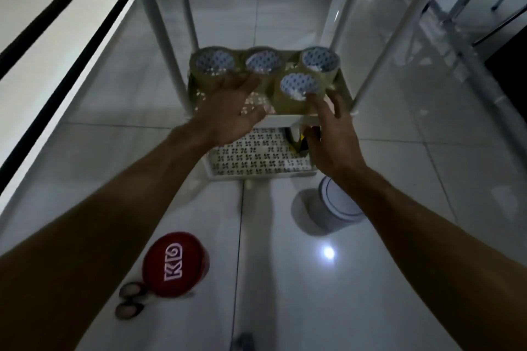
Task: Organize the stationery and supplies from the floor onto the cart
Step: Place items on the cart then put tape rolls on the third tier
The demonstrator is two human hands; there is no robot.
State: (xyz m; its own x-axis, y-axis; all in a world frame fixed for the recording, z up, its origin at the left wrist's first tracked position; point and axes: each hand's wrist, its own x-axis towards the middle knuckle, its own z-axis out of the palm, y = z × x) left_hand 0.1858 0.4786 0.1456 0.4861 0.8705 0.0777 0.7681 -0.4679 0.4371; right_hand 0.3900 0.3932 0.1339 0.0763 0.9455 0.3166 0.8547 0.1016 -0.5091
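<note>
Several brown tape rolls (pixel 214 64) stand upright on the middle shelf (pixel 343 85) of a white cart. My left hand (pixel 228 107) hovers over the shelf's front left with fingers spread, touching or just above a roll. My right hand (pixel 332 134) reaches at the shelf's front right, its fingertips against the nearest tape roll (pixel 299 88), holding nothing. The perforated bottom shelf (pixel 256 157) sits below, with a yellow-and-black item (pixel 299 139) partly hidden behind my right hand.
On the tiled floor lie a red round tin (pixel 175 263) with white letters, scissors handles (pixel 131 299) beside it, and a white cylindrical container (pixel 332 208) near the cart's front right. White cart legs (pixel 154 17) rise around the shelf. A wall runs along the left.
</note>
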